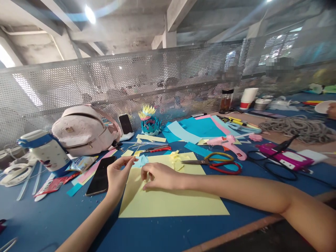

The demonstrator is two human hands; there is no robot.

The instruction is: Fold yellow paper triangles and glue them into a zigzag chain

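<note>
My left hand (119, 174) is raised over the left edge of a yellow paper sheet (178, 204), thumb and fingertips pinched together; what is between them is too small to make out. To its right, my right hand (161, 176) rests low on the same sheet, fingers bent and the thumb apart from them, holding nothing that I can see. Light blue paper pieces (141, 161) lie just behind the hands. Small yellow paper pieces (177, 161) are heaped on the sheet near the scissors (219, 162), which have one yellow and one red handle.
A black phone (101, 176) lies left of the sheet. Behind stand a pink backpack (84, 131), a bottle (47, 150) and a blue-and-yellow paper ornament (150, 122). On the right are a pink glue gun (228, 144), a purple power strip (286, 156) with black cable, and grey cord (286, 127).
</note>
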